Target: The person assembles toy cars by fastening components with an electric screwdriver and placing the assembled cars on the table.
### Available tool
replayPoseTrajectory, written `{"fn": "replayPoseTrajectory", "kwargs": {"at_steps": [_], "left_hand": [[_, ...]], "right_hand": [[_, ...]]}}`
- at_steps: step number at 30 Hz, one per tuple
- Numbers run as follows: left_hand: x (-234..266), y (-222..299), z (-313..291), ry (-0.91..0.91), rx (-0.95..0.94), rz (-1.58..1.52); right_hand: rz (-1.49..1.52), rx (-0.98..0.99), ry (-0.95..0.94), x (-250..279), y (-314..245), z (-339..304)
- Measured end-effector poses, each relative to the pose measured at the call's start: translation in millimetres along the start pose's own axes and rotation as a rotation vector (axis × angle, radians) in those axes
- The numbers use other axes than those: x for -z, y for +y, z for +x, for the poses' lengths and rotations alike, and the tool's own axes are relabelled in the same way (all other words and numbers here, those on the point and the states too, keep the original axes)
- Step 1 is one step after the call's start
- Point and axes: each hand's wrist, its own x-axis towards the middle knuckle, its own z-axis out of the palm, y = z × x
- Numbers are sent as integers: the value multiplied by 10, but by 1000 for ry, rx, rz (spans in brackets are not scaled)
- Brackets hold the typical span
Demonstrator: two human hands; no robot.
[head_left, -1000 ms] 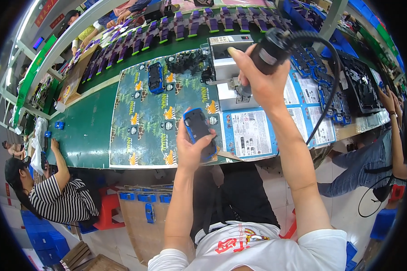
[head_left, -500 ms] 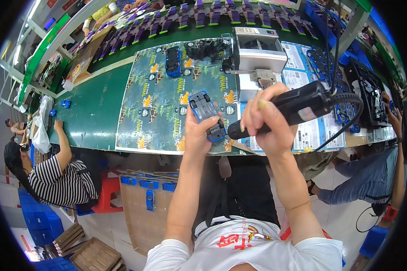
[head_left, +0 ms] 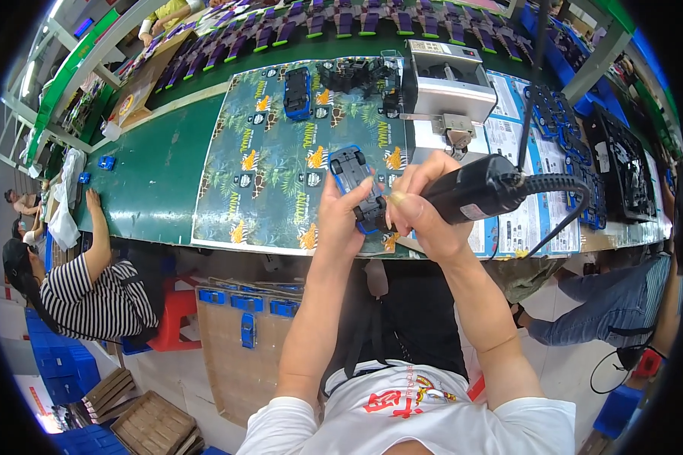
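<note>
My left hand (head_left: pixel 340 220) is closed around a blue toy car (head_left: pixel 349 173), held wheels up so its dark grey underside shows. The thumb lies across that underside. In my right hand (head_left: pixel 432 220) is a black electric screwdriver (head_left: pixel 474 193), tilted with its front end toward the near end of the car. Right-hand fingertips come close to the car's near end and hide the driver's tip, so I cannot tell whether it touches. A thick black cable (head_left: pixel 561 184) curls from the driver's back end.
On the patterned mat (head_left: pixel 269 189) lie another blue car (head_left: pixel 297 95) and a heap of black parts (head_left: pixel 357 78). A boxy screw feeder (head_left: pixel 457 102) stands behind my right hand. Blue car bodies (head_left: pixel 558 121) and a black tray (head_left: pixel 622 167) lie right. A striped-shirted co-worker (head_left: pixel 91 299) sits left.
My right hand has shifted its fingers toward the car's near end, covering the driver tip seen before. The driver's body has dropped slightly. The view has shifted a little.
</note>
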Motion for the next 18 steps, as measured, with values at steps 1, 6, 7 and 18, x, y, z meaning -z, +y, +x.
{"fn": "replayPoseTrajectory", "kwargs": {"at_steps": [1, 6, 7, 18], "left_hand": [[-22, 14, -4, -4, 18, -33], [45, 0, 9, 11, 59, -34], [60, -13, 13, 2, 61, -45], [-1, 54, -22, -11, 88, -83]], "right_hand": [[-16, -8, -9, 20, -9, -3], [10, 23, -35, -14, 54, -19], [-4, 27, -27, -20, 54, -27], [62, 14, 19, -31, 32, -77]]}}
